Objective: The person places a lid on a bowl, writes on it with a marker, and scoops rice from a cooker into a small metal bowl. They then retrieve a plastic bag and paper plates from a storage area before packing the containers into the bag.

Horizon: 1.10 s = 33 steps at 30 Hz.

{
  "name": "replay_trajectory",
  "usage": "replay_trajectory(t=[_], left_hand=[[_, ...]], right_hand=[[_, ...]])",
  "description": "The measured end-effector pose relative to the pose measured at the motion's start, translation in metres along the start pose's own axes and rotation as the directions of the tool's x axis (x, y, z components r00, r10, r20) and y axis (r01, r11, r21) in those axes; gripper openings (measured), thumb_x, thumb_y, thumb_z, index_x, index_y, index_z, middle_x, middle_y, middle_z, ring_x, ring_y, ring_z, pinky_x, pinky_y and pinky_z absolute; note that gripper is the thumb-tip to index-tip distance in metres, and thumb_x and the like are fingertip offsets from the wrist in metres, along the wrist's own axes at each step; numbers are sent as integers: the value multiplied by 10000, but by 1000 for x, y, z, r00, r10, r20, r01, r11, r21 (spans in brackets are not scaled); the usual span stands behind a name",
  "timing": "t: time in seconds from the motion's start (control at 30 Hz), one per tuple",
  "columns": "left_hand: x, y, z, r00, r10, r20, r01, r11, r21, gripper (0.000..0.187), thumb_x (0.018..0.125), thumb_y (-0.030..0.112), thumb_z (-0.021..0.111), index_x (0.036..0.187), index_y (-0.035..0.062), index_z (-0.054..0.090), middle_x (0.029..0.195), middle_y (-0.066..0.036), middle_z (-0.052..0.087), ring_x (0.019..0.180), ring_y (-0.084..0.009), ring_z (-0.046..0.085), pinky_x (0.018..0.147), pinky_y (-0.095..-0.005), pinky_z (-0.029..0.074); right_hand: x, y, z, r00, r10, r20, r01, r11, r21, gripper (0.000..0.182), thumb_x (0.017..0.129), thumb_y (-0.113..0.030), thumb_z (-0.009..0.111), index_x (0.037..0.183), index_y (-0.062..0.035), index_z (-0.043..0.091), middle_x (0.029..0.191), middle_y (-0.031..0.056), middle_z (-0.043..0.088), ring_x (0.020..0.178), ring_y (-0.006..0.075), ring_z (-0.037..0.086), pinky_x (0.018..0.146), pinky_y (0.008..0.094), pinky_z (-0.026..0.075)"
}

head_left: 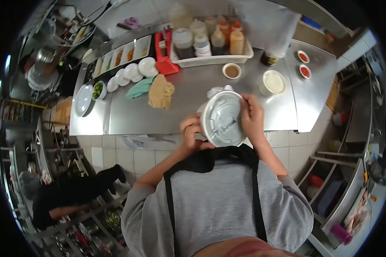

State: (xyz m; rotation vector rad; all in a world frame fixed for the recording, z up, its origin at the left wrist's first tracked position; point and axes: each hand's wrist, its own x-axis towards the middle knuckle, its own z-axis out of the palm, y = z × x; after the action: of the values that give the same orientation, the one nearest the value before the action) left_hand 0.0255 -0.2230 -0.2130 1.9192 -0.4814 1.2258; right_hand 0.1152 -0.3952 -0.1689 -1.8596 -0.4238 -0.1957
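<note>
A round white takeout tub (pixel 224 119) with a clear lid is tilted so its top faces me, close to my chest over the counter's front edge. Dark handwriting runs across the lid. My left hand (pixel 192 132) grips the tub's left side, and my right hand (pixel 253 116) is wrapped round its right rim. Just behind the tub, a crumpled white piece (pixel 215 91) lies on the counter. A second tub (pixel 273 83), whitish on top, stands to the right. Behind them sits a small bowl of brown sauce (pixel 232 71).
A white basket (pixel 210 60) of sauce bottles lines the back of the steel counter (pixel 133 113). Left are a red holder (pixel 166 55), stacked white dishes (pixel 133 73), tan cloth (pixel 161 92) and green cloth (pixel 139 88). Two red sauce cups (pixel 304 71) sit right. Other people work at left.
</note>
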Motion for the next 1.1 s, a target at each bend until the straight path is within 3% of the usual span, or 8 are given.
replay_trajectory(t=[0.33, 0.4, 0.67, 0.73, 0.83, 0.97, 1.07, 1.1], left_hand=[[-39, -10, -101, 868, -492, -73, 484, 804, 346, 116, 815, 120, 593, 786, 30, 525, 757, -127, 538, 718, -272, 528, 678, -345, 412], [-48, -17, -102, 601, -799, -25, 791, 590, 161, 119, 833, 123, 565, 824, 8, 534, 756, -136, 560, 699, -275, 546, 659, -329, 428], [-54, -51, -109, 595, -802, 50, 803, 596, 12, 209, 921, 193, 468, 874, -6, 510, 684, -70, 540, 613, -154, 501, 604, -303, 432], [-62, -63, -107, 409, -884, 227, 822, 249, -512, 195, 941, 200, 442, 890, 15, 474, 678, -14, 480, 590, -121, 464, 583, -261, 410], [-47, -50, -103, 304, -919, 250, 936, 240, -257, 178, 942, 201, 453, 860, 45, 432, 644, 5, 431, 548, -97, 408, 528, -249, 367], [20, -36, -118, 607, -785, 122, 769, 619, 159, 168, 938, 171, 464, 819, 71, 399, 626, 23, 377, 535, -69, 350, 491, -244, 322], [50, -78, -118, 382, -904, 191, 923, 361, -136, 155, 919, 134, 492, 805, 77, 404, 635, 16, 398, 545, -72, 367, 501, -251, 333], [51, -106, -118, 308, -884, 351, 860, 101, -500, 162, 910, 131, 506, 797, 84, 400, 641, 19, 405, 556, -77, 381, 516, -251, 341]], right_hand=[[47, -4, 151, 878, -180, 443, 276, 948, -161, 148, 840, -81, 504, 936, -25, 602, 798, 195, 625, 756, 369, 597, 660, 426, 463], [55, 1, 167, 851, -162, 500, 307, 925, -224, 161, 833, -90, 499, 939, -35, 607, 811, 199, 627, 783, 374, 598, 684, 454, 459], [70, 14, 191, 769, -11, 639, 317, 875, -366, 205, 780, -70, 499, 956, -73, 603, 819, 189, 639, 798, 367, 610, 724, 454, 472], [78, 15, 194, 809, -32, 586, 323, 858, -400, 194, 799, -81, 496, 955, -78, 611, 830, 192, 636, 808, 366, 604, 723, 450, 466], [76, 18, 196, 842, -113, 527, 360, 846, -394, 195, 811, -81, 490, 958, -82, 617, 871, 190, 632, 847, 359, 594, 731, 440, 461], [74, 6, 195, 766, -179, 618, 475, 805, -355, 276, 735, -9, 475, 973, -73, 599, 954, 158, 610, 930, 337, 569, 760, 422, 468], [73, 29, 203, 694, -415, 589, 639, 731, -239, 327, 726, 11, 474, 1009, -83, 609, 932, 116, 612, 940, 321, 561, 777, 407, 467], [74, 26, 201, 695, -413, 588, 639, 730, -242, 327, 726, 11, 474, 1009, -83, 609, 932, 116, 612, 940, 321, 561, 777, 407, 467]])
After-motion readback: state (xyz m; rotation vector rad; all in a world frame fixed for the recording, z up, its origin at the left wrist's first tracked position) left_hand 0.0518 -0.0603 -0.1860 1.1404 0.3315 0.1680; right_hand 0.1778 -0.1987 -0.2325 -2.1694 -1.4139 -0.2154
